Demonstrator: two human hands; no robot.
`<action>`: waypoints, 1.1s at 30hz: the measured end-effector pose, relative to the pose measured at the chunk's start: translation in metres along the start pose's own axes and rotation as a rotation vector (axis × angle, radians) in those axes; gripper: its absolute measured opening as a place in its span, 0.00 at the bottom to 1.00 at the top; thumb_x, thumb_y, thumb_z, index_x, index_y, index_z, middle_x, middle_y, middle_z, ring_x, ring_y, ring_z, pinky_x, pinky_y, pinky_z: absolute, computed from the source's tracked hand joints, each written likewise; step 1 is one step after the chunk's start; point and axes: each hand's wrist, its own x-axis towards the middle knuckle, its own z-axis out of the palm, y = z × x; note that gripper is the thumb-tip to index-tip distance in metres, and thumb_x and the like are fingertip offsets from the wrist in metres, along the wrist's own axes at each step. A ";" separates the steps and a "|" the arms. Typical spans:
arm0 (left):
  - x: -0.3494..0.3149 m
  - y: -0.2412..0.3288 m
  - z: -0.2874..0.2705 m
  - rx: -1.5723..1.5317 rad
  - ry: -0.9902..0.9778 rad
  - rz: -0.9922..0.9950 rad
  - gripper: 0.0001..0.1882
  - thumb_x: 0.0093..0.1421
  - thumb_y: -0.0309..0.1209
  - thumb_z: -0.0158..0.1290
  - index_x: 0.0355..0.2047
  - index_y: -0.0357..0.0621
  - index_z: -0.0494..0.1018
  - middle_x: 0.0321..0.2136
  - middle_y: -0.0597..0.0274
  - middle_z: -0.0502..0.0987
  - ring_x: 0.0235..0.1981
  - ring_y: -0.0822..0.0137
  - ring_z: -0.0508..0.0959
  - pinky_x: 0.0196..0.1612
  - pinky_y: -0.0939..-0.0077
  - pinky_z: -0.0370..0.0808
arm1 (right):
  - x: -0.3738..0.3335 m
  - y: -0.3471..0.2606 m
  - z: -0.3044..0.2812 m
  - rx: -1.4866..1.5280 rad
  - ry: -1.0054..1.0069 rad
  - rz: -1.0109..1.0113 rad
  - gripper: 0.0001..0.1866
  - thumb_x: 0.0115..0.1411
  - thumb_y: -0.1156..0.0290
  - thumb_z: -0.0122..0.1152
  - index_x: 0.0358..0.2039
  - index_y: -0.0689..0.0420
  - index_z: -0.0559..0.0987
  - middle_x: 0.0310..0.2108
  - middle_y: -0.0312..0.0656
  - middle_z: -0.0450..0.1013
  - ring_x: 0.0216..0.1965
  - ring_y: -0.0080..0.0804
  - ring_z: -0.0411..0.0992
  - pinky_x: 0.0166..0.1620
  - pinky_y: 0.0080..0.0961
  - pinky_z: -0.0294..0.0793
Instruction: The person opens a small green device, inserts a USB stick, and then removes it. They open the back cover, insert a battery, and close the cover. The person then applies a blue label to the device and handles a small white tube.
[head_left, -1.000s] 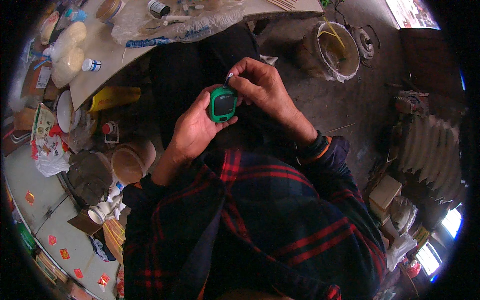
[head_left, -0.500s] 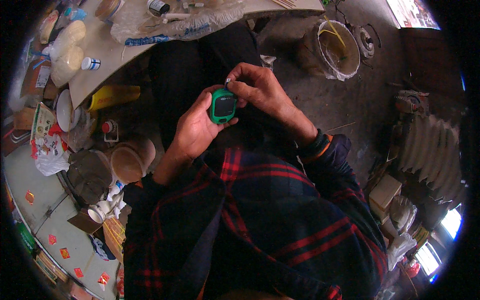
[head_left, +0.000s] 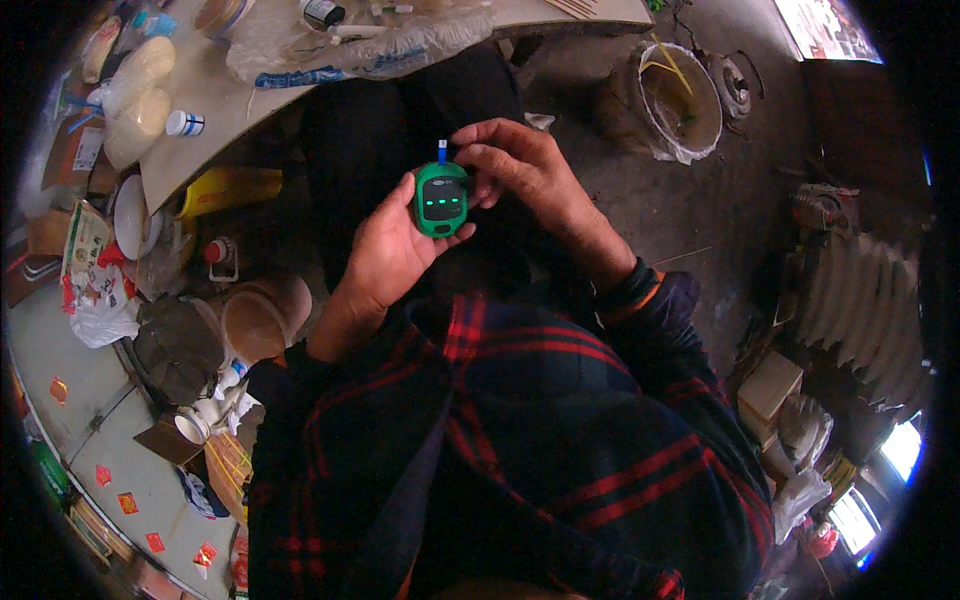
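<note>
My left hand (head_left: 388,240) is closed around a green blood glucose meter (head_left: 430,174), with its dark screen facing up and lit with green dashes. A blue and white test strip (head_left: 442,152) stands out of the meter's top end. Just right of the strip is my right hand (head_left: 525,168), its thumb and forefinger a little apart and clear of the strip. The other right fingers curl beside the meter's right edge, partly hidden.
A table (head_left: 215,95) at the upper left bears a small white vial (head_left: 185,124) and plastic bags. Below it lie a yellow roll (head_left: 230,190) and brown tubs (head_left: 265,318). At the upper right stands a lined bucket (head_left: 680,100) near a kettle (head_left: 727,80). Grey ribbed sheets (head_left: 860,300) lean at the right.
The meter's screen has lit up. My right fingers have let go of the strip and moved slightly away, so it shows fully. My left hand has shifted the meter slightly up and left.
</note>
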 end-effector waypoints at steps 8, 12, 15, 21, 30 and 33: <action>-0.006 0.016 0.001 -0.110 -0.071 0.071 0.27 0.69 0.47 0.33 0.57 0.38 0.62 0.57 0.49 0.66 0.58 0.54 0.67 0.57 0.55 0.67 | -0.022 -0.054 0.018 -0.219 0.130 -0.124 0.13 0.65 0.62 0.53 0.29 0.59 0.73 0.23 0.36 0.71 0.21 0.18 0.67 0.22 0.15 0.62; -0.009 0.032 0.005 -0.081 -0.053 0.191 0.29 0.69 0.48 0.32 0.57 0.36 0.61 0.59 0.49 0.64 0.60 0.54 0.65 0.60 0.55 0.64 | -0.042 -0.117 0.050 -0.142 -0.362 -0.558 0.11 0.62 0.65 0.59 0.30 0.60 0.78 0.26 0.38 0.74 0.27 0.28 0.72 0.32 0.22 0.71; -0.011 0.048 0.003 -0.057 -0.035 0.271 0.28 0.69 0.46 0.31 0.58 0.36 0.60 0.59 0.47 0.63 0.61 0.53 0.64 0.62 0.56 0.63 | -0.039 -0.134 0.087 0.144 -0.701 -0.607 0.12 0.60 0.64 0.60 0.27 0.60 0.77 0.27 0.42 0.75 0.25 0.32 0.72 0.30 0.22 0.71; -0.020 0.072 -0.008 -0.127 -0.063 0.367 0.28 0.70 0.44 0.31 0.61 0.35 0.56 0.62 0.45 0.57 0.65 0.51 0.56 0.65 0.54 0.57 | -0.034 -0.144 0.122 0.218 -0.924 -0.540 0.10 0.60 0.66 0.60 0.30 0.61 0.77 0.27 0.41 0.76 0.27 0.29 0.73 0.32 0.22 0.72; -0.031 0.146 -0.053 -0.120 0.180 0.561 0.26 0.69 0.42 0.34 0.59 0.35 0.58 0.59 0.46 0.62 0.63 0.50 0.59 0.65 0.52 0.56 | 0.019 -0.143 0.076 -0.283 -0.530 -0.634 0.09 0.59 0.69 0.61 0.35 0.62 0.78 0.27 0.39 0.76 0.30 0.26 0.75 0.35 0.21 0.74; -0.028 0.175 -0.074 0.126 0.146 0.662 0.21 0.69 0.39 0.34 0.54 0.36 0.63 0.54 0.49 0.68 0.58 0.53 0.66 0.62 0.53 0.61 | 0.116 -0.123 0.044 -0.997 -0.047 -0.679 0.08 0.60 0.68 0.59 0.36 0.59 0.80 0.29 0.40 0.78 0.31 0.26 0.76 0.36 0.21 0.75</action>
